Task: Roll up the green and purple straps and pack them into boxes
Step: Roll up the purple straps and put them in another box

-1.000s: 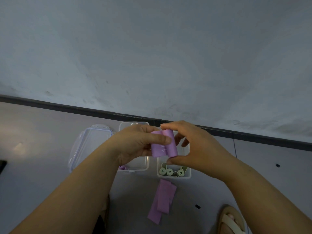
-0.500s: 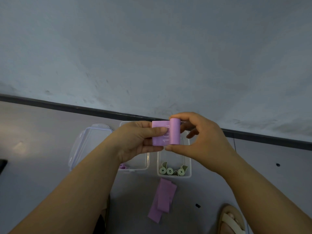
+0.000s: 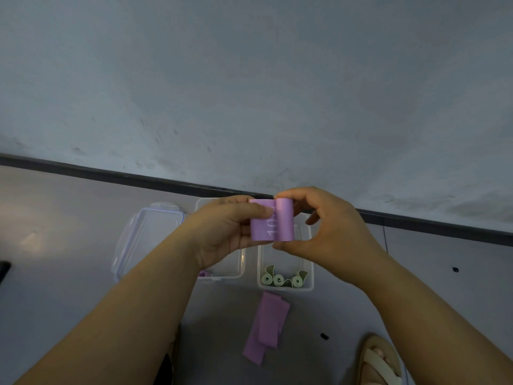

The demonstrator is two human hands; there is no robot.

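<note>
Lifted since a second ago, the purple strap (image 3: 270, 225) hangs above the boxes (image 3: 242, 269), its rolled end pinched by thumb and fingers of the right hand (image 3: 333, 237), its flat tail gripped by the left hand (image 3: 224, 234). Below, loose purple straps (image 3: 268, 326) lie on the floor (image 3: 388, 290); beyond, three green rolls (image 3: 279, 279) sit in the right box (image 3: 311, 270).

1 head-worn view looks forward and down at floor (image 3: 69, 218) and wall (image 3: 249, 79).

Two clear boxes (image 3: 242, 266) (image 3: 309, 263), one lid (image 3: 147, 240), three green rolls (image 3: 278, 280), one held purple strap (image 3: 277, 226), perhaps two flat purple straps (image 3: 266, 326).
</note>
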